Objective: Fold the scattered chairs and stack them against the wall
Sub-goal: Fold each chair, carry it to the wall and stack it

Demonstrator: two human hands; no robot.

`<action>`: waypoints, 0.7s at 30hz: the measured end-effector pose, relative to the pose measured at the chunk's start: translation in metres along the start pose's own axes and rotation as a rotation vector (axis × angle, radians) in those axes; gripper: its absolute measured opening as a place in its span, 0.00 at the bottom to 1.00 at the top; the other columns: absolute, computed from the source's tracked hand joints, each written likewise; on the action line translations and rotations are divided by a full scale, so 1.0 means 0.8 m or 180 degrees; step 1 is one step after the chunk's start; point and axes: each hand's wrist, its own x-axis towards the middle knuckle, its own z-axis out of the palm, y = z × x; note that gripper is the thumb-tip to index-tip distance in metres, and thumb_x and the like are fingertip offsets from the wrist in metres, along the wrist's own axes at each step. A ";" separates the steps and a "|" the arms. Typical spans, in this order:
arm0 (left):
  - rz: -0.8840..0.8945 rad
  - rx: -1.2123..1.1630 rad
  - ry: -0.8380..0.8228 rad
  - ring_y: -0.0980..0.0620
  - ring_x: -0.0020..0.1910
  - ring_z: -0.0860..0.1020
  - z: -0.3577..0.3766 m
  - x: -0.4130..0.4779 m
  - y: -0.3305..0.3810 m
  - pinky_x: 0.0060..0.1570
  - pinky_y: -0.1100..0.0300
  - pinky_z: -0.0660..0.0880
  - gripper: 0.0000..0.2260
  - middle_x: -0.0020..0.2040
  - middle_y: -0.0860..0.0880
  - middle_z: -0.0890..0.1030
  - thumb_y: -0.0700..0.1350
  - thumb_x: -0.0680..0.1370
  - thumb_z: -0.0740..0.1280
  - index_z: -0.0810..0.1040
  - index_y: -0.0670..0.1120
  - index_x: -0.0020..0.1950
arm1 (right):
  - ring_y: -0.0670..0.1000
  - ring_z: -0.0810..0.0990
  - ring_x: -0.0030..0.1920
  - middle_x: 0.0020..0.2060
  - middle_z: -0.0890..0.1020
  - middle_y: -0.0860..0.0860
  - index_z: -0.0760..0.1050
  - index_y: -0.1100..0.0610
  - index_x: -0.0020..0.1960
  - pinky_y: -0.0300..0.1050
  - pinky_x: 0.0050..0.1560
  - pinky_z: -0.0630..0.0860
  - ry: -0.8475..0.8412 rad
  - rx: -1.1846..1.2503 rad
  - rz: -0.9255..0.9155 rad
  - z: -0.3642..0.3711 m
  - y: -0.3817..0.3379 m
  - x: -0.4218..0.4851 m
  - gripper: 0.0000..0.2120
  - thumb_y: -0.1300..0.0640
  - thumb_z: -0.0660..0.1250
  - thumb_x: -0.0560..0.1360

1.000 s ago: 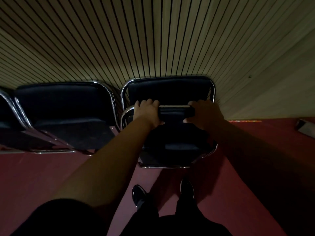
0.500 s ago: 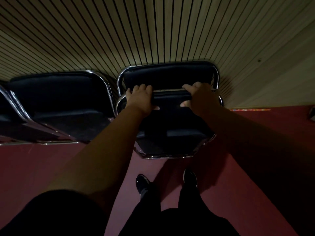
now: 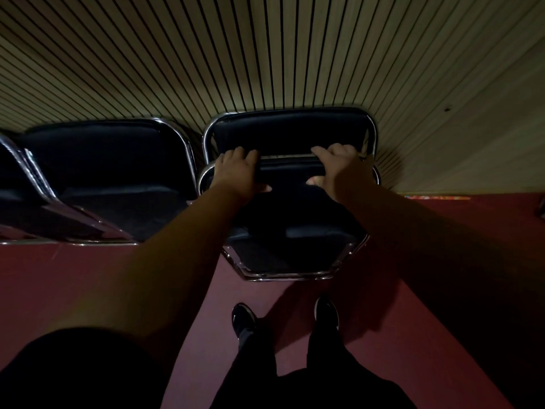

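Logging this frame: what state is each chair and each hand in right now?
front chair: feet on the floor, right in front of the rear chair, top edge gripped by both hands
rear chair: against the slatted wall
left chair: against the wall, untouched
left hand: grips the front chair's top edge
right hand: grips the same edge

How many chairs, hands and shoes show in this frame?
Chairs: 4 (held chair, chair behind it, left chair, far-left chair)
Hands: 2 (left hand, right hand)
Shoes: 2
Total: 8
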 end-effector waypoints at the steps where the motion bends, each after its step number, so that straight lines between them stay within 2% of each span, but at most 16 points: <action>1: -0.0017 0.0014 -0.0043 0.36 0.74 0.67 -0.006 -0.008 0.000 0.76 0.41 0.62 0.41 0.75 0.39 0.69 0.62 0.74 0.74 0.63 0.49 0.82 | 0.63 0.61 0.77 0.78 0.65 0.58 0.56 0.47 0.84 0.62 0.75 0.62 -0.0084 -0.0015 0.0031 -0.004 -0.002 -0.003 0.40 0.35 0.68 0.79; 3: -0.0100 -0.0040 -0.0169 0.34 0.77 0.64 -0.021 -0.029 0.002 0.76 0.42 0.62 0.39 0.79 0.38 0.64 0.58 0.77 0.73 0.60 0.49 0.84 | 0.65 0.53 0.82 0.83 0.56 0.60 0.50 0.49 0.86 0.65 0.80 0.56 -0.0218 -0.0015 0.0171 -0.012 -0.008 -0.014 0.43 0.35 0.66 0.80; 5: -0.0146 -0.0197 -0.0283 0.34 0.78 0.63 -0.041 -0.055 0.003 0.76 0.43 0.64 0.38 0.81 0.38 0.63 0.55 0.77 0.72 0.61 0.49 0.83 | 0.64 0.53 0.82 0.83 0.54 0.60 0.52 0.51 0.85 0.67 0.81 0.53 -0.0230 -0.0099 0.0275 -0.020 -0.020 -0.028 0.41 0.36 0.65 0.81; 6: -0.0114 -0.0281 -0.0321 0.34 0.78 0.64 -0.054 -0.067 0.003 0.76 0.44 0.66 0.38 0.80 0.38 0.64 0.55 0.76 0.73 0.61 0.49 0.83 | 0.64 0.58 0.81 0.82 0.58 0.60 0.56 0.53 0.84 0.66 0.80 0.55 -0.0220 -0.0109 0.0258 -0.029 -0.026 -0.037 0.39 0.37 0.65 0.81; 8: -0.0061 -0.0416 -0.0428 0.37 0.77 0.66 -0.081 -0.099 0.004 0.75 0.46 0.67 0.38 0.79 0.39 0.65 0.54 0.76 0.73 0.62 0.50 0.83 | 0.64 0.68 0.73 0.75 0.68 0.59 0.66 0.55 0.79 0.61 0.75 0.66 -0.0213 -0.0054 0.0097 -0.048 -0.040 -0.061 0.33 0.38 0.64 0.80; 10: -0.0062 -0.0499 -0.0492 0.38 0.75 0.69 -0.114 -0.130 0.004 0.74 0.49 0.69 0.37 0.78 0.39 0.66 0.51 0.77 0.74 0.62 0.50 0.83 | 0.62 0.74 0.66 0.69 0.71 0.57 0.72 0.54 0.74 0.55 0.67 0.73 -0.0261 -0.0101 -0.0193 -0.074 -0.054 -0.081 0.29 0.38 0.63 0.81; 13: -0.0121 -0.0645 -0.0322 0.41 0.67 0.76 -0.156 -0.174 -0.003 0.66 0.50 0.74 0.29 0.70 0.42 0.73 0.51 0.78 0.73 0.70 0.48 0.77 | 0.60 0.75 0.62 0.66 0.72 0.56 0.77 0.53 0.68 0.56 0.65 0.76 -0.0324 -0.0106 -0.0591 -0.112 -0.076 -0.102 0.22 0.39 0.65 0.81; 17: -0.0374 -0.0868 -0.0014 0.49 0.59 0.79 -0.187 -0.229 -0.027 0.55 0.55 0.75 0.19 0.60 0.52 0.77 0.54 0.78 0.73 0.77 0.52 0.67 | 0.54 0.79 0.52 0.55 0.75 0.53 0.82 0.51 0.55 0.54 0.59 0.79 -0.0104 0.0104 -0.0916 -0.163 -0.111 -0.118 0.13 0.43 0.67 0.81; 19: -0.0556 -0.0916 0.0095 0.50 0.58 0.80 -0.201 -0.253 -0.036 0.54 0.55 0.75 0.18 0.59 0.53 0.79 0.55 0.78 0.73 0.78 0.51 0.65 | 0.53 0.81 0.47 0.49 0.81 0.55 0.84 0.55 0.49 0.52 0.53 0.80 -0.0028 0.0094 -0.1048 -0.184 -0.134 -0.123 0.14 0.46 0.67 0.81; 21: -0.0790 -0.0997 0.0270 0.49 0.56 0.80 -0.218 -0.273 -0.045 0.53 0.54 0.75 0.18 0.57 0.50 0.81 0.54 0.78 0.74 0.79 0.48 0.64 | 0.53 0.82 0.45 0.45 0.85 0.55 0.85 0.58 0.47 0.48 0.49 0.80 0.0048 0.0186 -0.1238 -0.201 -0.164 -0.129 0.13 0.49 0.68 0.81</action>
